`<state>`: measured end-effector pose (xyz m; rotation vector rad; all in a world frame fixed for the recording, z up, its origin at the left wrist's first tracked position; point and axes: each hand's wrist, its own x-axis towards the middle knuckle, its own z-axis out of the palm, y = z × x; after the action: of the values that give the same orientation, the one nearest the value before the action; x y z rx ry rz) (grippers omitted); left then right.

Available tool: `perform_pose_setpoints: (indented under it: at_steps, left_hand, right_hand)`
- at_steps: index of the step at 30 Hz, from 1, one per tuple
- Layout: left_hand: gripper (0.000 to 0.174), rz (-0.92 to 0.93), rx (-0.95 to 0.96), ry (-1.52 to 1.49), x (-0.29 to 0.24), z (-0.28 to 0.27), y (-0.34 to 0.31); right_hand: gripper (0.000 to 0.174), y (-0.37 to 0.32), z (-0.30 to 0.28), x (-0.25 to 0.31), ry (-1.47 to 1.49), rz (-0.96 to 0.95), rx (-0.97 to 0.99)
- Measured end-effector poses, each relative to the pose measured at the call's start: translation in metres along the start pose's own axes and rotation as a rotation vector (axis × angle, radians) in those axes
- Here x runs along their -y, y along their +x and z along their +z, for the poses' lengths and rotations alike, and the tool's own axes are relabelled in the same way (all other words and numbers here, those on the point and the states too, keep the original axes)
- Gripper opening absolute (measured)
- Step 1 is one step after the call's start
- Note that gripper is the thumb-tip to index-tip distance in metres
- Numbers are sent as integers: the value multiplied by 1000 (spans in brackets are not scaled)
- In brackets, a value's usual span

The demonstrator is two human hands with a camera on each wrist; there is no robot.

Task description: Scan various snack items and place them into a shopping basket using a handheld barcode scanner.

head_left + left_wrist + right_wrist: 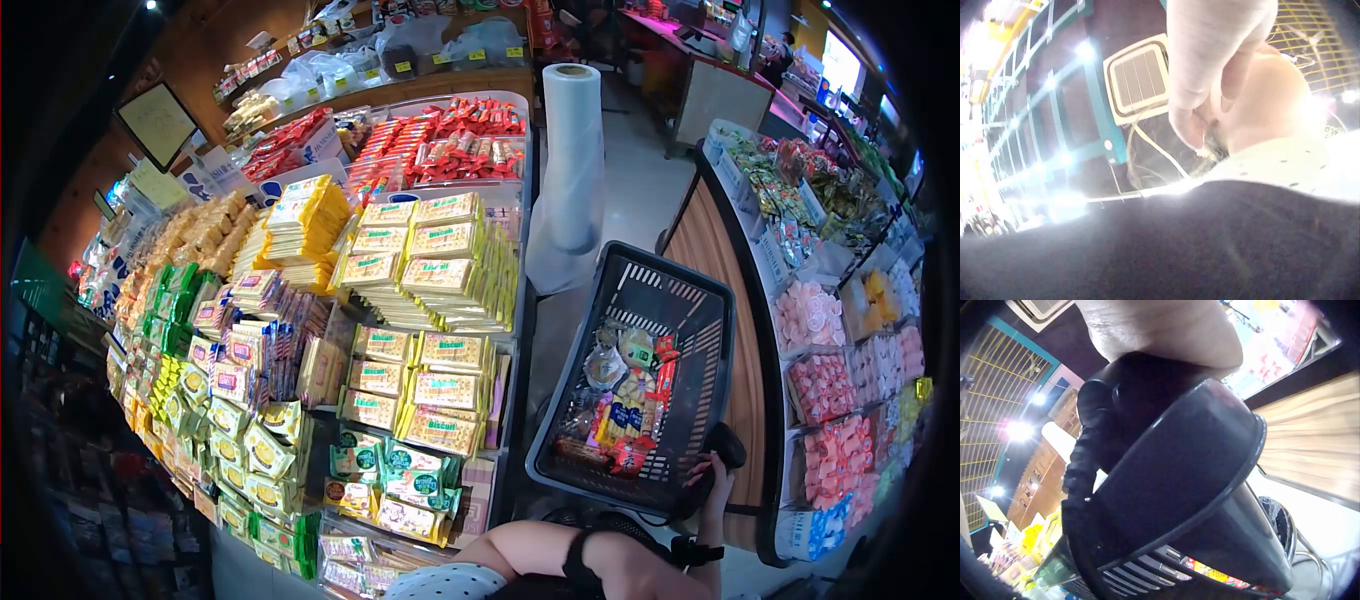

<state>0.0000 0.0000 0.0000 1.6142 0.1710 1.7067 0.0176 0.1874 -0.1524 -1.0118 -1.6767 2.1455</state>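
Observation:
A black plastic shopping basket point(573, 372) stands tilted in the head view, with colourful snack packets point(628, 420) lying in its bottom. My right hand point(708, 478) grips its black handle at the near right corner. In the right wrist view the right hand point(1163, 331) bends over the dark handle, right above the basket's rim point(1235, 487). High in the left wrist view is my left hand point(1219, 56), fingers bent downward, with loose dark hair strands near the fingertips. Bare skin and a dotted white sleeve point(1266, 165) are beside it. I cannot tell whether it holds anything.
Left of the basket, a sloping display holds stacked biscuit packs point(440, 240) and other wrapped snacks. A roll of clear plastic bags point(572, 150) stands beyond the basket. Along the right runs a wood-sided counter point(735, 320) with pink packets point(808, 315) on it.

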Motion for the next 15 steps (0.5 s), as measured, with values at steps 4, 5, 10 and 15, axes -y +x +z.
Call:
perform_pose_setpoints:
  at_steps: [4,5,10,15]
  left_hand:
    - [30,-298,-514,999,-72,-50,-54]
    - [44,-550,-664,1328,-73,-59,-70]
    - [64,-1258,-1106,1745,-17,-94,-201]
    - [85,-1217,-1188,1468,-20,-100,-207]
  right_hand:
    - [27,22,-16,-30,150,59,-138]
    - [26,2,6,-1,109,47,-23]
    - [26,2,10,-5,-36,-6,-103]
    - [36,18,14,-16,-94,-179,-7]
